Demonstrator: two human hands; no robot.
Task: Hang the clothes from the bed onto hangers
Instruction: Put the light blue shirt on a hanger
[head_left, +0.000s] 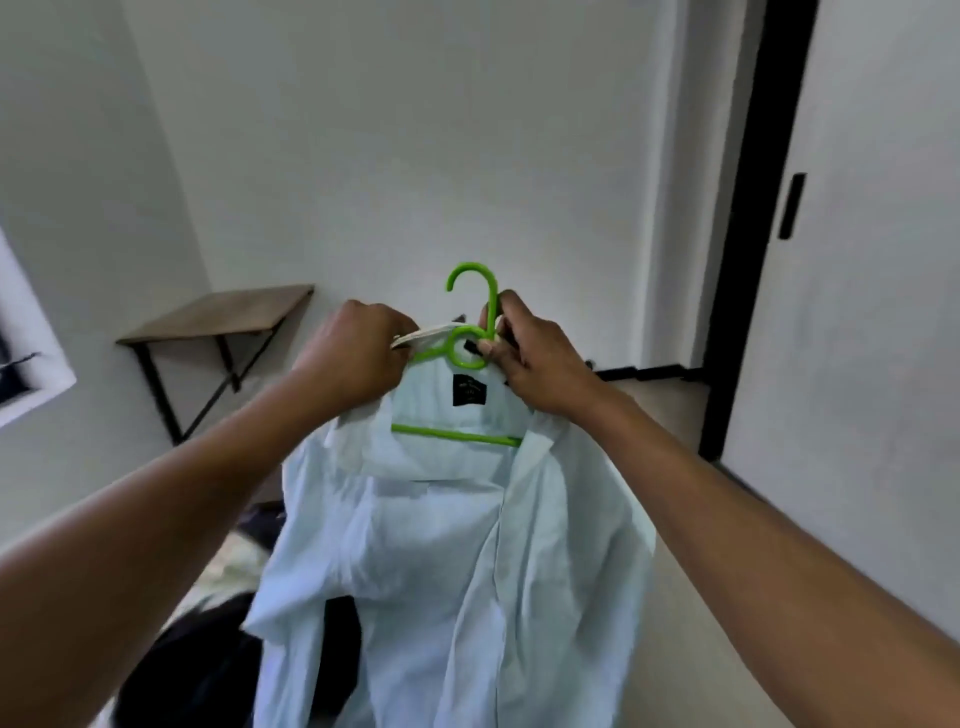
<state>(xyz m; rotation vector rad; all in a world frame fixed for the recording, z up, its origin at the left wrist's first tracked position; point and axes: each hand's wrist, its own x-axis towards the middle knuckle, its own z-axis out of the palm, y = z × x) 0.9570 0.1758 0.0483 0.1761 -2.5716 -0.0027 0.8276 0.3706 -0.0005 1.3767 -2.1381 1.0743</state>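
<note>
One green hanger (470, 332), one white shirt (457, 545), two hands, the left hand (358, 358) and the right hand (540, 364).

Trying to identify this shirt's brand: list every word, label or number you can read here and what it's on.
The dark label inside the collar of the white shirt: pale lettering, too blurred to read.
The green hanger: no text visible.
Nothing else shows writing.

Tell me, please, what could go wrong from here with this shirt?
The white shirt hangs open at the front, so it may slip off the green hanger once the left hand releases the collar. The right hand only pinches the hanger's neck, so the load might tilt.
</note>
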